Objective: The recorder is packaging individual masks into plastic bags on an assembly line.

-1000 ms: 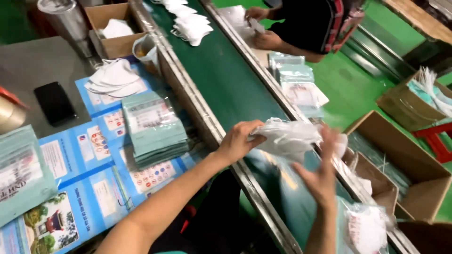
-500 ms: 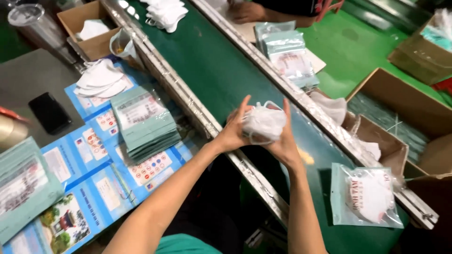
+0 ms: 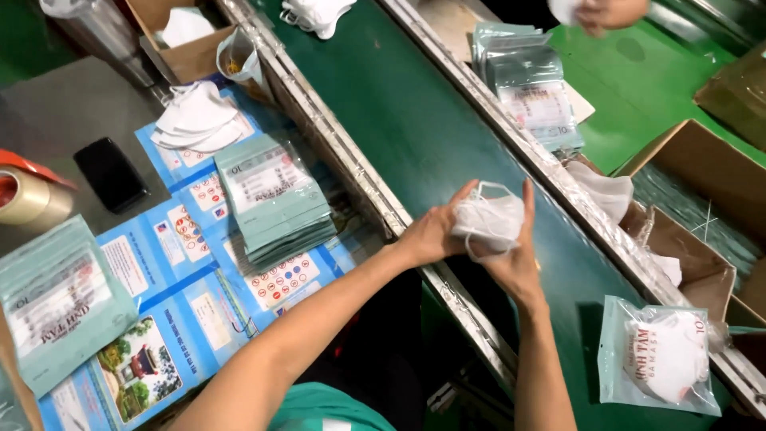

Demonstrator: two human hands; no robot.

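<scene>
together, left hand [image 3: 431, 235] and right hand [image 3: 515, 259] press a stack of white masks [image 3: 488, 222] between curled fingers.

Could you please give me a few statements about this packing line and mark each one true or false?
1. Both hands, left hand and right hand, press a stack of white face masks between them. True.
2. The filled mask bag lies on the grey table. False: it lies on the green conveyor belt.
3. A black phone lies on the grey table. True.
4. The stack of empty pale green bags sits in a cardboard box. False: it rests on blue printed sheets.
</scene>
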